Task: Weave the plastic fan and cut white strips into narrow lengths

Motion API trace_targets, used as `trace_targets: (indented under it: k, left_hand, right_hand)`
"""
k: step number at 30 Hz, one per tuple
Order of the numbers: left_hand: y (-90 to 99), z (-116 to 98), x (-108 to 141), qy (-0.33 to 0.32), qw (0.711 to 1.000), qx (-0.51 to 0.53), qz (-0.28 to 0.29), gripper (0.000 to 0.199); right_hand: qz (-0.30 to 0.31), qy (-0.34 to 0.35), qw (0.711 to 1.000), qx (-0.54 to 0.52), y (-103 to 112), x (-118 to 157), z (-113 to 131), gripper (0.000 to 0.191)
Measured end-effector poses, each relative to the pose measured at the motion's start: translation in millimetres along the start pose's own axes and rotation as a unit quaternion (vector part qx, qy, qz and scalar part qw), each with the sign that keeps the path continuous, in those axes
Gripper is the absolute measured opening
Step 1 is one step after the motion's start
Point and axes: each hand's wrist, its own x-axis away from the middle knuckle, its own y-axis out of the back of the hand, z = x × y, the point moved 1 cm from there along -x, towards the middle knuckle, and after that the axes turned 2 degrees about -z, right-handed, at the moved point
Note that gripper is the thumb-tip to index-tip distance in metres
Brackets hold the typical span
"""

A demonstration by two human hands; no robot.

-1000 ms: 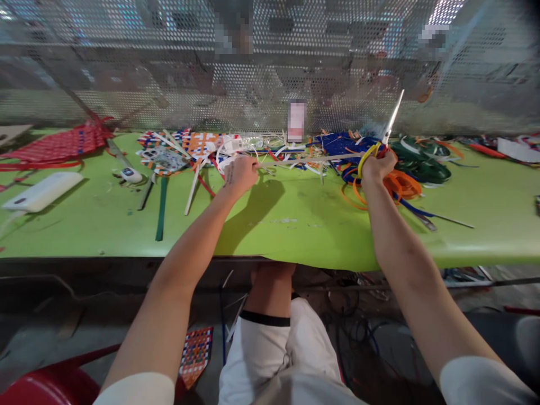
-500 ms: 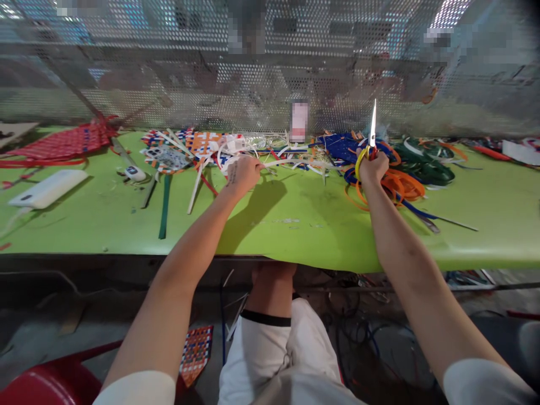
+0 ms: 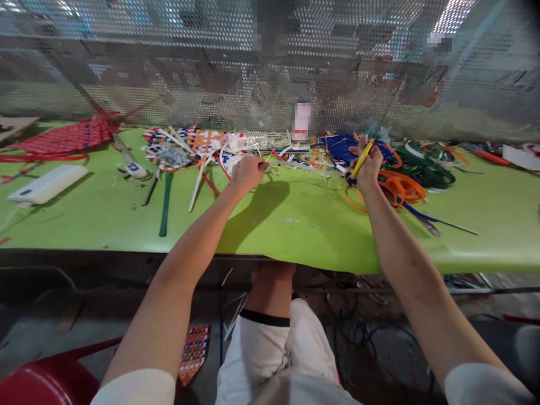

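Note:
My left hand (image 3: 250,171) is closed in a pinch above the green table, beside the scraps. Half a second ago a white plastic strip (image 3: 310,166) ran from these fingertips; now its line toward my right hand is hard to make out against the scraps. In my right hand (image 3: 368,163) is a pair of scissors (image 3: 363,158), its yellow handle seen nearly edge-on. The thin blades point up and slightly right. Orange strips (image 3: 403,185) and a blue woven piece (image 3: 340,148) lie close by my right hand.
The green table (image 3: 291,236) carries a woven multicoloured piece (image 3: 206,142), a clear bottle (image 3: 251,142), a green strip (image 3: 166,205), a white power bank (image 3: 48,184) and a red woven piece (image 3: 63,139). Green coiled strips (image 3: 426,163) lie right. A perforated metal screen (image 3: 202,84) stands behind.
The scissors have turned in my right hand, from showing their broad face to nearly edge-on. The white strip no longer shows as a clear arc between my hands. My left hand has barely moved.

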Motion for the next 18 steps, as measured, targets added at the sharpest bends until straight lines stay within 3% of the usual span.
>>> trace_targets:
  k: [5,9,14,18]
  left_hand:
    - [-0.6,-4,-6,0.004,0.996,0.073,-0.044,0.030]
    - [0.4,-9,-8,-0.009,0.991,0.116,-0.065,0.030]
    - [-1.5,-8,-9,-0.020,0.988,0.139,-0.058,0.028]
    - [-0.1,-7,-9,-0.043,0.985,0.164,-0.037,0.029]
  right_hand:
    - [0.135,-0.047,0.977,-0.159,-39,53,51,0.070]
    - [0.127,-0.010,0.976,-0.174,-50,81,67,0.062]
    - [0.155,0.014,0.981,-0.117,-47,81,64,0.054]
    - [0.100,0.023,0.991,-0.089,-36,61,56,0.053]
